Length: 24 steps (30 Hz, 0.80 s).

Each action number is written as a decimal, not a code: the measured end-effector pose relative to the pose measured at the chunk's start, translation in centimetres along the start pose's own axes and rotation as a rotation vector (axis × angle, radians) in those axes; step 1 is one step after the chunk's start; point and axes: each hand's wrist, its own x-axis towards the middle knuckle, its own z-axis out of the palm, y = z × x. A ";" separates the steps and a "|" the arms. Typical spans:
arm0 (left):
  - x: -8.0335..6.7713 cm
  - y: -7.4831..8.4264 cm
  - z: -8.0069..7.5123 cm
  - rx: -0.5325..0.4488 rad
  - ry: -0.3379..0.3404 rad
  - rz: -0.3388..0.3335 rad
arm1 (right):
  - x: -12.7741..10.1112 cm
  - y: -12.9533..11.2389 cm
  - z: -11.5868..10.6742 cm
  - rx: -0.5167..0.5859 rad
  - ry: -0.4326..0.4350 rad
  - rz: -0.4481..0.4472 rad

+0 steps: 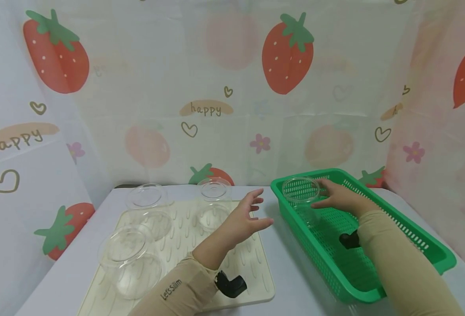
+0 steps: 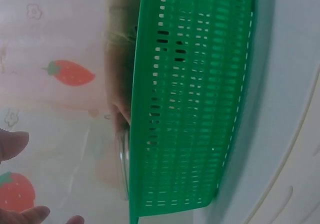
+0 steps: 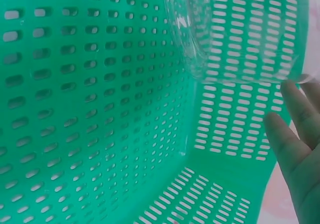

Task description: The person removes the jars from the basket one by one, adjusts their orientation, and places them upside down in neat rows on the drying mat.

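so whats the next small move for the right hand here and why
Probably lift the clear bowl up out of the green basket: the right hand already grips its rim, the left hand hovers open nearby, and three bowls already sit on the cream mat.

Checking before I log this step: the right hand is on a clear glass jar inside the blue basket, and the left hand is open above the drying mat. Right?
Not quite: the basket is green, not blue, as the head view shows. The rest stands: the right hand is on the clear glass jar inside it, and the left hand is open above the drying mat.
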 end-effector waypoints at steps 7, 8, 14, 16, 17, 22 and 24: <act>0.0 -0.1 0.0 -0.004 0.000 0.015 | 0.1 -0.4 0.3 -0.017 0.012 -0.006; 0.0 -0.1 0.1 -0.004 -0.001 0.016 | 0.1 -0.4 0.4 -0.023 0.015 -0.003; -0.1 -0.1 0.1 -0.006 -0.005 0.009 | 0.5 -0.2 0.7 -0.033 0.031 -0.009; -0.2 -0.1 0.1 -0.006 -0.005 0.009 | 0.6 -0.1 0.8 -0.030 0.036 -0.020; -0.2 -0.1 0.1 -0.007 -0.004 0.011 | 0.6 -0.2 0.8 -0.030 0.041 -0.023; -0.2 -0.1 0.2 -0.011 -0.005 0.012 | 0.7 -0.3 0.9 -0.045 0.065 -0.036; -0.2 -0.1 0.2 -0.010 -0.004 0.011 | 0.7 -0.3 0.9 -0.046 0.075 -0.038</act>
